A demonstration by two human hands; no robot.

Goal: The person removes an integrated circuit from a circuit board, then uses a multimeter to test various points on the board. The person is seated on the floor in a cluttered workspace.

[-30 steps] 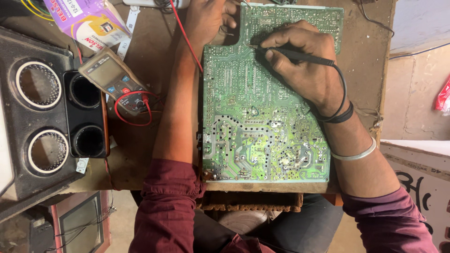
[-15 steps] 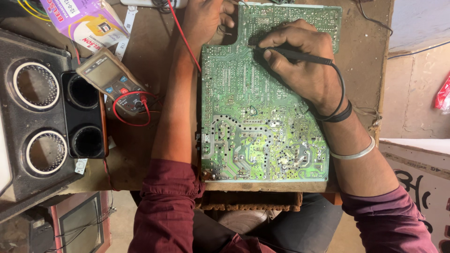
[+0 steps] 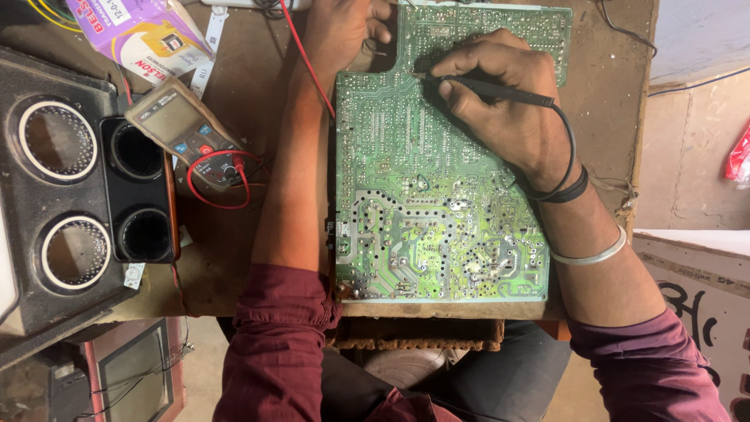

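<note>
Nearest us, the green board (image 3: 437, 203) lies solder side up on the wooden counter (image 3: 226, 266), its near edge flush with the counter's front, our maroon sleeves on either side. Our right hand (image 3: 508, 109) is clenched pen-fashion around a black probe (image 3: 500, 88), whose tip touches the solder joints near the board's far left corner; its black lead loops round our wrist. As we judge it, the near part of the board is untouched at this moment, and probing is under way only at the far end. Our left hand (image 3: 340, 27) rests at the board's far edge beside a red lead (image 3: 306, 62); we cannot tell whether it grips anything, since the fingers are partly out of view. To the left, apart from the board, a meter (image 3: 183, 133) lies on a black speaker box (image 3: 70, 203), whose two round open ports (image 3: 141, 195) look empty. Beyond the meter lies a purple packet (image 3: 141, 35).
</note>
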